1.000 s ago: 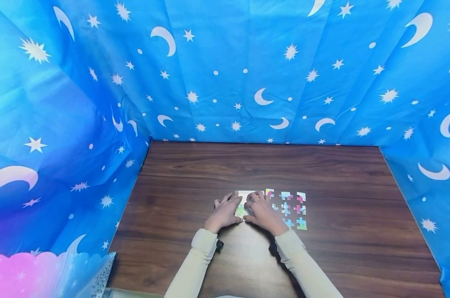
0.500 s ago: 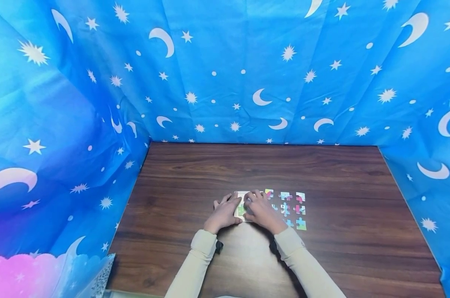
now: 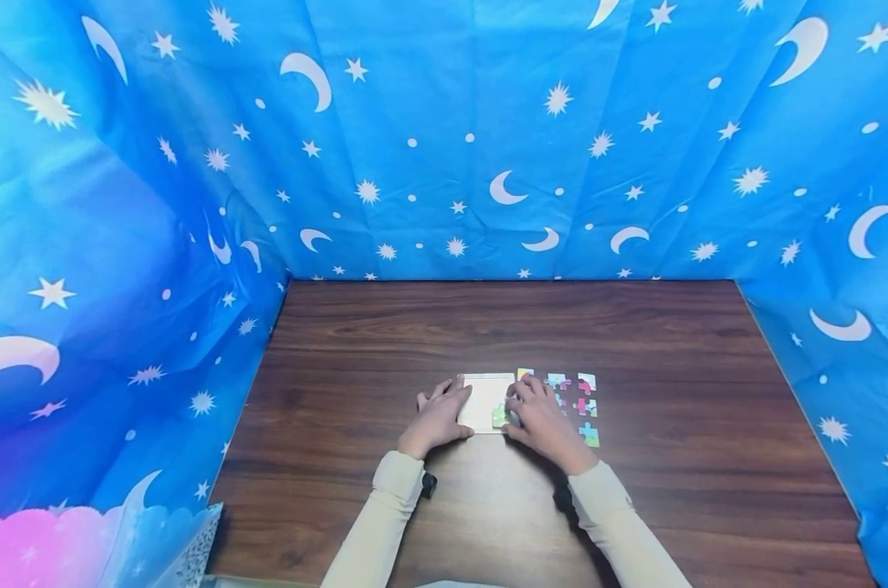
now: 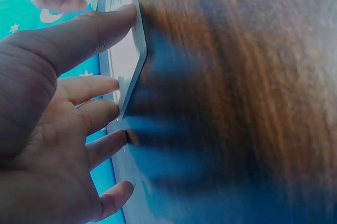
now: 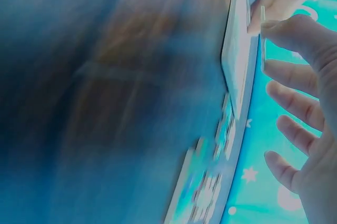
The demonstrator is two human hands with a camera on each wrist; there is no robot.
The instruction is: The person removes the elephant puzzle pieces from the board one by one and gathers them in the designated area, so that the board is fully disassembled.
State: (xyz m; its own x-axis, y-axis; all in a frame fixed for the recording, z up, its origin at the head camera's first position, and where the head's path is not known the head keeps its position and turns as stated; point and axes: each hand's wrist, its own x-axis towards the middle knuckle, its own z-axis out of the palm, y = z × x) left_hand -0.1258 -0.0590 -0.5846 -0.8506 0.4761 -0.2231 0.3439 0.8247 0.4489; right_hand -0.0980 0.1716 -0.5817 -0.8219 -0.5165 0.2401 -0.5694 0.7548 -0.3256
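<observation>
In the head view a flat pale puzzle tray [image 3: 482, 396] lies on the table between my two hands. My left hand [image 3: 436, 420] rests at its left side, thumb [image 4: 118, 21] on the near rim and the straight, spread fingers at the left edge. My right hand [image 3: 550, 420] pinches a green puzzle piece [image 3: 498, 416] between thumb and forefinger over the tray's right part. Seen edge-on in the right wrist view, the piece [image 5: 263, 39] stands off the tray surface, while the other fingers are held apart from it.
Several colourful puzzle pieces [image 3: 586, 407] lie in rows right of the tray, some partly hidden by the right hand. The brown wooden table [image 3: 370, 327] meets a blue star-and-moon cloth [image 3: 414, 122] at the back and sides. A pink and blue scalloped item [image 3: 83, 539] stands at lower left.
My right hand has moved right across the tray with the green piece, uncovering the tray's middle. The left hand keeps its place at the left edge. The head view has shifted slightly.
</observation>
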